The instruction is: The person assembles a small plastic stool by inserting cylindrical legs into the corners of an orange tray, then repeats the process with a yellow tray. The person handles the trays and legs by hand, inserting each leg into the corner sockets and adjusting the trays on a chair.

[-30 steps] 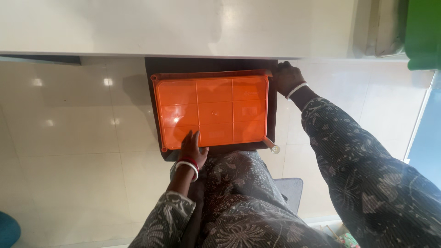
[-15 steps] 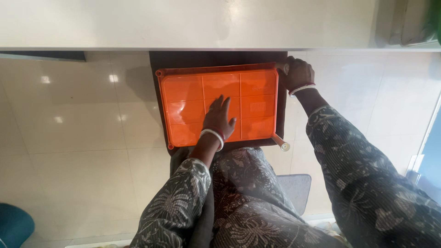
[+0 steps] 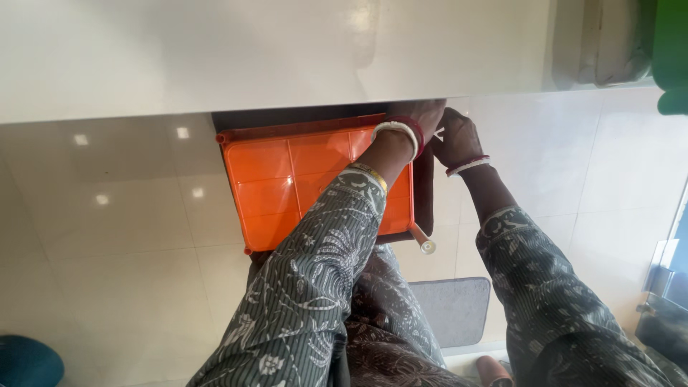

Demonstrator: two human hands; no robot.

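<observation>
Below the pale countertop (image 3: 287,57), whose front edge cuts across my view, lies a glossy cream tiled floor (image 3: 107,236), and I stand close against the counter looking down my own front. Just under that edge sits the orange tray (image 3: 287,186), flat and ribbed into panels, its far side tucked beneath the overhang; it seems to rest on a dark frame (image 3: 424,193) that shows along its right side, which is why it stays level without my weight on it. My patterned sleeve (image 3: 315,279) crosses the tray's right half and hides that part of it. A grey mat (image 3: 451,308) lies on the floor by my feet, and a teal rounded thing (image 3: 29,362) peeks in at the lower left corner.

My left hand (image 3: 416,118) reaches across to the tray's far right corner, fingers curled up under the counter edge; what they grip is hidden, so I cannot tell. My right hand (image 3: 455,136) meets it there, just beside it, fingers bent and pinched on something small and white that I cannot make out. A small white tube end (image 3: 426,247) pokes out near the tray's front right corner. The overhang itself blocks my sight of that corner.
</observation>
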